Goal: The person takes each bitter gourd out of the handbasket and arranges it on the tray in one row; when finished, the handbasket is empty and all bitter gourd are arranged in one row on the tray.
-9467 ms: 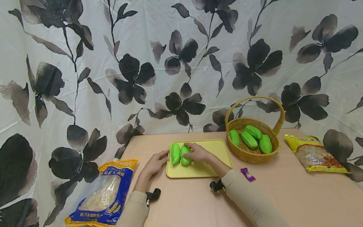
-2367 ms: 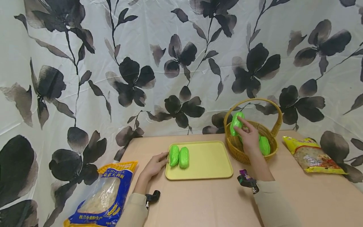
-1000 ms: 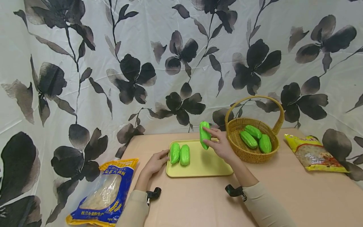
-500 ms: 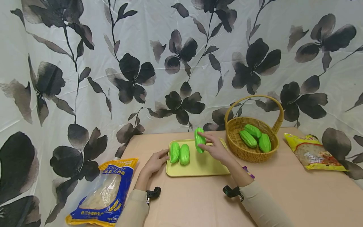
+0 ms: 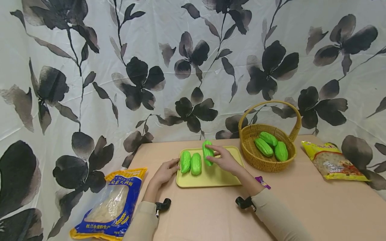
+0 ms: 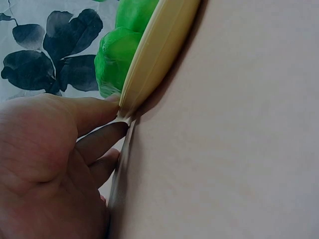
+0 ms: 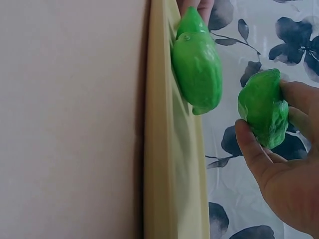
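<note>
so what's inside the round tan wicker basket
Three shiny green oblong gourds lie inside the round tan wicker basket; bare weave shows beside them, but whatever is beneath them is covered.

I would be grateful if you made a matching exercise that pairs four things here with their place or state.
1. Right hand
2. Left hand
3. Basket
4. Purple packet

A. Contains three green vegetables
B. Lies on the table in front of the basket
C. Holds a single vegetable over the tray
D. Touches the edge of the tray

Pairs: 1-C, 2-D, 3-A, 4-B
</note>
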The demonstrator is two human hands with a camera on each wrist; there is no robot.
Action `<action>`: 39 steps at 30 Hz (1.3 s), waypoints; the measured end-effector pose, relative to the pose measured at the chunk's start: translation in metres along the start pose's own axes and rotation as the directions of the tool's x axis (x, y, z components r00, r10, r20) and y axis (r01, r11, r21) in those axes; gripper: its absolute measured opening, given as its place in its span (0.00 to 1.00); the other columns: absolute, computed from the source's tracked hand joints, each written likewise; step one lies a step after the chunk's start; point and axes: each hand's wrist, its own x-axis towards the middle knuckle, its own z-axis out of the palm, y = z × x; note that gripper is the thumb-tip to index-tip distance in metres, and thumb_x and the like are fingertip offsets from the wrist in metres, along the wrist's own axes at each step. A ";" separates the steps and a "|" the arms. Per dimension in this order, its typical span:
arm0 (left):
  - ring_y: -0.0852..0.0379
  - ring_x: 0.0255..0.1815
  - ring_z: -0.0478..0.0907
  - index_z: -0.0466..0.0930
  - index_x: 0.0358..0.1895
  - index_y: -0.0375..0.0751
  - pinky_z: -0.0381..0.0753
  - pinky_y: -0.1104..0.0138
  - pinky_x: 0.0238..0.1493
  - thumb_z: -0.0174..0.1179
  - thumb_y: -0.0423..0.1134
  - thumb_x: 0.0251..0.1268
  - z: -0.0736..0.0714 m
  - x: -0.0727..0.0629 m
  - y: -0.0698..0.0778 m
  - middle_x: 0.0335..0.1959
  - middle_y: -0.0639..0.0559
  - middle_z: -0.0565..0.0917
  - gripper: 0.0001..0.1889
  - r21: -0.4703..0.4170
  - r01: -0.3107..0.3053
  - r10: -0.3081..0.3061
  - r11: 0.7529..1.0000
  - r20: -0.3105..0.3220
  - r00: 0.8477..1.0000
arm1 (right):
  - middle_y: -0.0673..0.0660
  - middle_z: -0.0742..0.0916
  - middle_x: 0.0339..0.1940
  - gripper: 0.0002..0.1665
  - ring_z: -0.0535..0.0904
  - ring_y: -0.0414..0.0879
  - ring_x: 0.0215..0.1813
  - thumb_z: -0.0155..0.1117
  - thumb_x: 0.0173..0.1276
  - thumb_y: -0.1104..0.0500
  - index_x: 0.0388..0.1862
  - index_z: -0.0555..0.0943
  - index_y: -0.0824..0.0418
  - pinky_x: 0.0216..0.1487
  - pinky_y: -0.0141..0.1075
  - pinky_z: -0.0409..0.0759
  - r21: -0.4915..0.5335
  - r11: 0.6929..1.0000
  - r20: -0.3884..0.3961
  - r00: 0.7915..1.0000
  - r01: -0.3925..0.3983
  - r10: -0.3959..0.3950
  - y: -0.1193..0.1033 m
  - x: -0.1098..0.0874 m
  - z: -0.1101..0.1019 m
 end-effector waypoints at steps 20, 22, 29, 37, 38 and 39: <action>0.41 0.86 0.51 0.69 0.78 0.46 0.49 0.46 0.86 0.57 0.43 0.80 0.001 -0.001 0.000 0.80 0.44 0.67 0.27 0.002 -0.013 0.013 1.000 0.015 1.000 | 0.62 0.80 0.71 0.33 0.85 0.46 0.43 0.72 0.72 0.54 0.75 0.77 0.52 0.34 0.33 0.82 -0.148 0.987 0.111 0.991 -0.064 0.081 0.008 0.007 0.010; 0.40 0.86 0.51 0.69 0.78 0.46 0.49 0.45 0.86 0.57 0.43 0.80 0.000 -0.001 0.002 0.80 0.44 0.67 0.27 0.002 -0.014 0.014 1.000 0.012 1.000 | 0.64 0.79 0.72 0.33 0.85 0.46 0.42 0.72 0.72 0.54 0.75 0.76 0.53 0.34 0.33 0.82 -0.149 0.987 0.120 0.990 -0.060 0.078 0.008 0.007 0.011; 0.42 0.86 0.51 0.69 0.78 0.46 0.48 0.46 0.87 0.57 0.43 0.80 -0.003 -0.002 0.007 0.80 0.44 0.68 0.27 0.006 -0.001 0.001 1.000 0.016 1.000 | 0.67 0.76 0.75 0.34 0.88 0.47 0.39 0.70 0.73 0.54 0.76 0.75 0.54 0.35 0.33 0.82 -0.157 0.986 0.137 0.988 -0.048 0.070 0.004 0.009 0.009; 0.41 0.86 0.51 0.69 0.78 0.46 0.48 0.45 0.87 0.57 0.43 0.80 -0.003 -0.002 0.005 0.80 0.43 0.67 0.27 -0.005 -0.002 0.002 1.000 0.015 1.000 | 0.66 0.77 0.73 0.33 0.85 0.48 0.30 0.70 0.73 0.54 0.76 0.75 0.55 0.28 0.34 0.81 -0.146 0.987 0.143 0.986 -0.065 0.086 0.011 0.012 0.014; 0.40 0.86 0.51 0.69 0.78 0.46 0.48 0.45 0.86 0.57 0.43 0.80 -0.003 -0.002 0.005 0.80 0.43 0.67 0.27 -0.006 -0.001 0.001 1.000 0.014 1.000 | 0.65 0.78 0.73 0.33 0.85 0.48 0.30 0.71 0.73 0.54 0.76 0.75 0.55 0.28 0.34 0.81 -0.150 0.987 0.141 0.986 -0.064 0.086 0.011 0.012 0.015; 0.41 0.86 0.51 0.69 0.78 0.46 0.48 0.45 0.86 0.57 0.43 0.80 -0.002 -0.003 0.005 0.80 0.43 0.67 0.27 -0.007 0.002 -0.001 1.000 0.014 1.000 | 0.65 0.78 0.73 0.33 0.85 0.48 0.30 0.71 0.73 0.54 0.76 0.75 0.55 0.28 0.34 0.82 -0.153 0.986 0.143 0.986 -0.063 0.085 0.011 0.012 0.016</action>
